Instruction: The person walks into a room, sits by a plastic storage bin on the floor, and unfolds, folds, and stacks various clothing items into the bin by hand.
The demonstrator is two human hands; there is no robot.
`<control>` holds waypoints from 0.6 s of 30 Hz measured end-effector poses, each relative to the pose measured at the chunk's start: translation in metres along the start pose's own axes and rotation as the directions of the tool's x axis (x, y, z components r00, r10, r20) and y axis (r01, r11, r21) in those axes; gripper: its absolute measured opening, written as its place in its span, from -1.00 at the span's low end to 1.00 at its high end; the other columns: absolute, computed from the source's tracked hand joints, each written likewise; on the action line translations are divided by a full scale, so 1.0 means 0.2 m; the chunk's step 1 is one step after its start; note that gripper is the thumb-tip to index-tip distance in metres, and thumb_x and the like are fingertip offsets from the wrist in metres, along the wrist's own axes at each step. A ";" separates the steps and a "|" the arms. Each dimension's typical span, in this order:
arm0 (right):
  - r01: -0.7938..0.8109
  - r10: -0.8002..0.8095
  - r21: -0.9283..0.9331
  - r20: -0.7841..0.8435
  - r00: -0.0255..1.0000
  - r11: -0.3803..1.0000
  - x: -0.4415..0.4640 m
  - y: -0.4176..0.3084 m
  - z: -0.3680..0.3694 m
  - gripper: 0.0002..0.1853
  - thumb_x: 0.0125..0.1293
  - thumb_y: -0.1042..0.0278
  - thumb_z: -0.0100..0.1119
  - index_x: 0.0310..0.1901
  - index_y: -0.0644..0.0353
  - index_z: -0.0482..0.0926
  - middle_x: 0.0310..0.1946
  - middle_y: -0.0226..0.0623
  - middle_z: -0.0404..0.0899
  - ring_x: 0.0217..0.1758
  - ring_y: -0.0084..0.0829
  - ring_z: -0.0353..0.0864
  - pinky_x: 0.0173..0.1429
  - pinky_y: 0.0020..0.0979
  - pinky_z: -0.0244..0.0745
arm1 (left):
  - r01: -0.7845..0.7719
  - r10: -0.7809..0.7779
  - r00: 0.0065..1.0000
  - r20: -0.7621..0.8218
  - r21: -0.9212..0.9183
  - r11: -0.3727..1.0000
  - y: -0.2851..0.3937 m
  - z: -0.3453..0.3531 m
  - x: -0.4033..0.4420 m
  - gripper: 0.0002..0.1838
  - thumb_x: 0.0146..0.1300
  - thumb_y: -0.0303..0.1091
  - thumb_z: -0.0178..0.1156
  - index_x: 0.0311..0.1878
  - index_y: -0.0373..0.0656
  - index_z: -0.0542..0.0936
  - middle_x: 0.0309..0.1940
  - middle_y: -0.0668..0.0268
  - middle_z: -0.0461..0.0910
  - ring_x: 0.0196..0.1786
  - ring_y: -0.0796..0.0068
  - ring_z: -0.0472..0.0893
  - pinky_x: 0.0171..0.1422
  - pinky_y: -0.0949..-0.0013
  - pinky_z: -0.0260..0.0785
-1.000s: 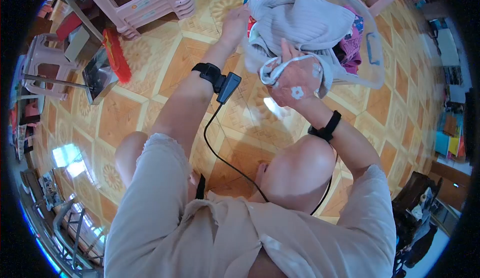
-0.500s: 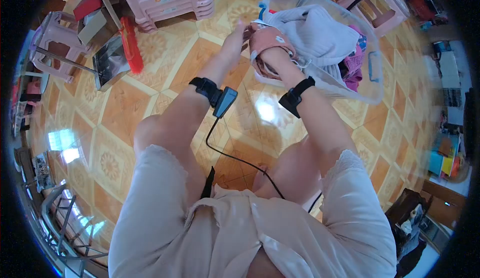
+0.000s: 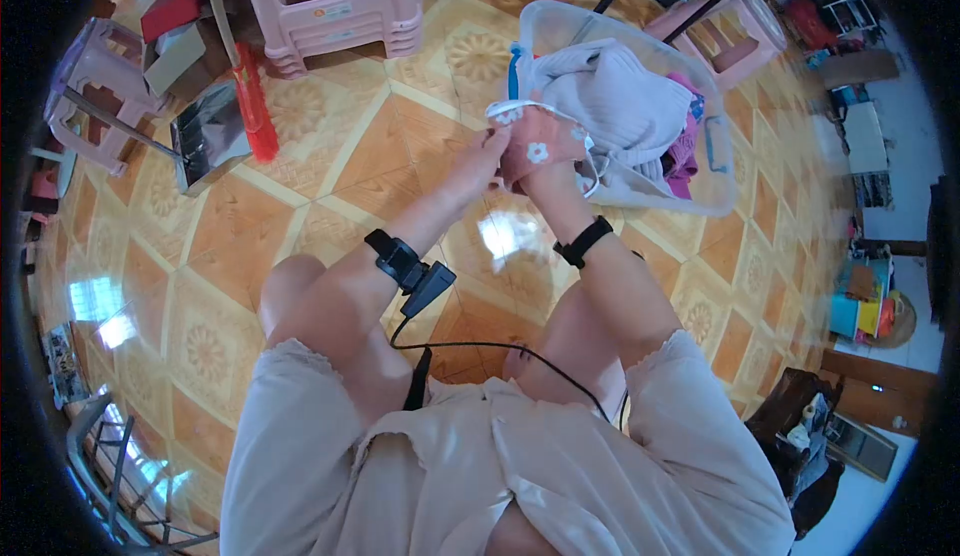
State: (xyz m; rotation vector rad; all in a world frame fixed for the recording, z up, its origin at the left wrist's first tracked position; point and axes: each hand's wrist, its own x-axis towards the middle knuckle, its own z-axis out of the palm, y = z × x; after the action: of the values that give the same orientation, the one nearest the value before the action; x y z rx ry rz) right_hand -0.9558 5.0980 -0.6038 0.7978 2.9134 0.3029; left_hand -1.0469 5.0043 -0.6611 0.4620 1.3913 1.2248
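Note:
A pinkish-brown cloth piece (image 3: 537, 146) with white flowers, white trim and a thin white cord is held up at the near left side of a clear plastic bin (image 3: 690, 201). My left hand (image 3: 482, 163) grips its left edge, the fingers closed on the fabric. The cloth covers most of my right hand (image 3: 547, 180), which reaches into or under it, so those fingers are hidden. Inside the bin lie a pale lavender ribbed knit garment (image 3: 625, 96) and a bright purple-pink garment (image 3: 682, 151).
Stacked pink stools (image 3: 345, 26) stand beyond my left hand. To the left are a red-bristled broom (image 3: 255, 106), a dustpan (image 3: 210, 136) and an open cardboard box (image 3: 185, 59). A black cable (image 3: 480, 345) runs from my left wristband across my lap.
Both hands have drawn the flowered cloth slightly toward me, and more of its flowered face shows. My left fingers now hold its edge. The view has shifted a little.

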 end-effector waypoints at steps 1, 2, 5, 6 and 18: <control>-0.008 0.008 -0.002 0.004 1.000 1.000 -0.01 0.00 -0.03 -0.60 0.10 -0.01 0.43 -0.02 -0.14 0.65 -0.05 -0.30 0.70 0.06 -0.20 0.72 0.07 -0.05 0.68 | 0.002 -0.002 1.000 0.009 0.001 1.000 0.00 -0.02 0.00 -0.39 0.62 0.23 -0.10 0.43 -0.05 0.38 0.22 0.28 0.56 0.11 0.33 0.62 0.19 0.13 0.49; -0.018 0.017 0.023 0.003 1.000 1.000 -0.01 0.00 -0.05 -0.63 0.12 0.03 0.42 -0.02 -0.16 0.66 -0.05 -0.26 0.71 0.06 -0.14 0.74 0.05 -0.02 0.69 | -0.039 0.039 0.999 -0.022 -0.031 0.999 0.00 -0.04 0.00 -0.39 0.62 0.20 -0.09 0.45 -0.07 0.36 0.24 0.25 0.56 0.12 0.31 0.63 0.19 0.14 0.49; -0.113 0.109 0.114 0.037 0.993 0.987 -0.03 -0.02 -0.10 -0.69 0.18 0.12 0.36 -0.01 -0.18 0.67 -0.05 -0.18 0.73 0.05 -0.04 0.76 0.02 0.02 0.70 | -0.077 0.073 0.996 -0.047 -0.088 0.993 -0.02 -0.09 -0.02 -0.39 0.62 0.15 -0.06 0.47 -0.11 0.32 0.25 0.18 0.55 0.13 0.28 0.64 0.20 0.16 0.49; -0.191 0.182 0.179 0.065 0.981 0.965 -0.01 -0.02 -0.12 -0.71 0.21 0.17 0.32 0.00 -0.19 0.67 -0.04 -0.14 0.74 0.04 0.00 0.78 0.01 0.03 0.71 | -0.080 0.075 0.996 -0.049 -0.112 0.990 -0.01 -0.10 -0.01 -0.39 0.62 0.12 -0.05 0.48 -0.12 0.31 0.26 0.15 0.55 0.14 0.27 0.64 0.20 0.16 0.49; 0.005 0.021 0.353 -0.070 0.997 0.936 -0.03 0.07 -0.08 -0.80 0.30 0.20 0.21 -0.17 0.06 0.72 -0.22 -0.06 0.78 -0.14 -0.02 0.82 -0.11 -0.05 0.72 | -0.439 0.521 0.847 -0.111 0.409 0.800 -0.03 -0.03 0.03 -0.42 0.53 -0.08 0.14 0.45 -0.26 0.40 0.21 0.01 0.56 0.21 0.05 0.63 0.31 0.04 0.46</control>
State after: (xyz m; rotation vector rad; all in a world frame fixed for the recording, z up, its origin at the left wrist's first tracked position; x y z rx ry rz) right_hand -0.9450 5.1044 -0.5851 0.8583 3.0779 -0.2061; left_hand -1.0511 5.0051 -0.6707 1.0265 1.7743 1.4545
